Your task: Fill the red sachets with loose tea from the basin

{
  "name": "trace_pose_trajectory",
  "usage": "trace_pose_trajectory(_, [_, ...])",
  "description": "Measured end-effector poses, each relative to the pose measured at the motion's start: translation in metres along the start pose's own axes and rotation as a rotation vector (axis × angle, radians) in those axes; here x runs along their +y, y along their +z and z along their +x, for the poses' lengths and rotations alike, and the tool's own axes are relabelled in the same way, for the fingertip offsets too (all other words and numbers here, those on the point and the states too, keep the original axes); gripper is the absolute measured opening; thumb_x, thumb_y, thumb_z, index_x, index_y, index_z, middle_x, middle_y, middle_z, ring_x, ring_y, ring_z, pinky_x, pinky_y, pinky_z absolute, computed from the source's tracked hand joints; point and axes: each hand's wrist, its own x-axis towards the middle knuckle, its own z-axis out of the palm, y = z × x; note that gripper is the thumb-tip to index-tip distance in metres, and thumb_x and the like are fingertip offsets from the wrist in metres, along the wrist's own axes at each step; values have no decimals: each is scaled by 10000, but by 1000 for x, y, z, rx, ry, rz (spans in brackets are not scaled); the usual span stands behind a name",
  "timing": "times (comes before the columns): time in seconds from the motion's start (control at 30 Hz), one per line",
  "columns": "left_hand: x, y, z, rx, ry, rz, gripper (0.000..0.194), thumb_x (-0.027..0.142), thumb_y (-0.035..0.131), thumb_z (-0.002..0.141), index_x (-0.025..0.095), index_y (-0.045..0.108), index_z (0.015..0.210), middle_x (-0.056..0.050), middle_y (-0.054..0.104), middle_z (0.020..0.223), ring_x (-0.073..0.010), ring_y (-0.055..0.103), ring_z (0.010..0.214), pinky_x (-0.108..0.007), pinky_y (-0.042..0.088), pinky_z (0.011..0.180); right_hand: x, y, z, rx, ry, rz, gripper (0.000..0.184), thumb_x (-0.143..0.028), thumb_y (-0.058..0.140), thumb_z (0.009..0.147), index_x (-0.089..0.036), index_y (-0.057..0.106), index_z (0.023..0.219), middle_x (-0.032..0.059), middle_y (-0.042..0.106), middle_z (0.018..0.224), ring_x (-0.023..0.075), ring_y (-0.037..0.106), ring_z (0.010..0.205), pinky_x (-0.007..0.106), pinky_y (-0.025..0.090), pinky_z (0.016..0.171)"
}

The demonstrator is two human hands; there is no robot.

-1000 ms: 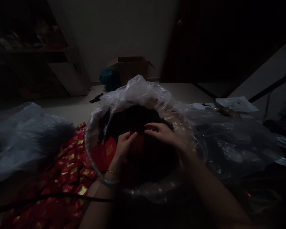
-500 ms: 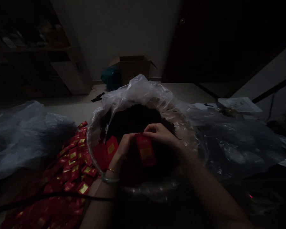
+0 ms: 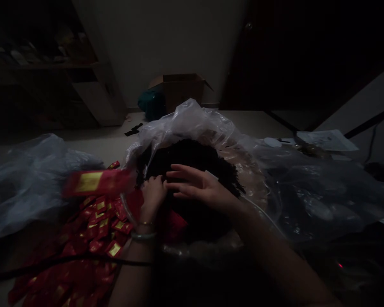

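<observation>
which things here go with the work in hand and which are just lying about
Likely in use:
blurred red packet, near the left hand
pile of red packets
dark loose material
plastic-lined container

Probably just lying about:
cardboard box
teal bag
black scrap on the floor

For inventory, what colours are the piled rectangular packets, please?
The packets are red and gold: head view.

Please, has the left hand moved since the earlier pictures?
Yes, the left hand has shifted to the left, judged against the cardboard box.

Bare hands (image 3: 205, 187), forearms (image 3: 269, 238); left wrist (image 3: 147, 214): thin gold-toned bracelet (image 3: 146, 223), thicker pale bangle (image 3: 143, 236).
</observation>
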Motion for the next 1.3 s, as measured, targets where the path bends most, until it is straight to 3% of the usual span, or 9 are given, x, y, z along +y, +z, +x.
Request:
trace_pose_trajectory(0.17, [-20,-1,8,-158,-126,102,397,245,304,880,94,638,1033,-259,658,1041,-371,635,963,-419,455,734,18,-34,7,161,88,-197,322,-273,660,764,-178,632,1070,79,655,1097,186,654,967,358,548,845])
trace_pose_trajectory(0.3, [-29,3,13,-165,-78,91,352,239,360,869,89,614,1059,-232,673,1030,-313,651,956,-352,454,744,34,-55,11,112,181,-482,306,-236,603,798,-165,632,1094,81,678,1066,189,659,923,350,563,777])
trace_pose_trajectory(0.47, [-38,2,14,-155,-50,61,311,289,501,812,114,621,1039,-195,678,1054,-269,647,958,-287,449,734,43,-55,11,-46,182,-822,310,-234,596,803,-155,648,1098,93,675,1126,216,634,1019,377,489,915])
trace_pose_trajectory(0.63, [-45,-1,11,-131,20,-146,318,247,481,808,151,611,1082,-124,692,1048,-217,640,950,-248,448,748,45,-57,13,-132,237,-969,314,-252,578,818,-152,658,1104,96,680,1124,222,641,1016,343,483,905])
trace_pose_trajectory(0.83, [-43,-1,10,-28,-17,-115,554,118,572,702,101,509,1253,-175,593,1218,-249,577,1085,-288,425,897,49,-60,16,-116,247,-1075,287,-248,579,816,-171,678,1074,90,698,1082,224,657,975,320,498,858])
trace_pose_trajectory(1.0, [-43,-1,11,76,-8,-191,547,95,567,695,150,504,1235,-112,669,1089,-231,620,986,-296,460,830,47,-56,16,-114,235,-1115,297,-246,555,832,-149,670,1089,100,689,1099,221,651,990,308,490,864])
trace_pose_trajectory(1.13, [-38,-1,9,41,-11,-228,526,111,574,704,149,498,1223,-111,691,1026,-232,647,915,-286,473,767,46,-53,15,-116,218,-1130,294,-231,548,837,-154,666,1095,100,683,1114,230,643,1006,324,483,881])
trace_pose_trajectory(1.3, [-25,-1,7,-26,-68,-152,478,289,593,771,90,489,1194,-205,634,1136,-303,607,1041,-331,456,803,51,-48,15,-115,206,-1151,316,-228,546,842,-128,652,1123,115,674,1130,249,633,1024,338,477,885])
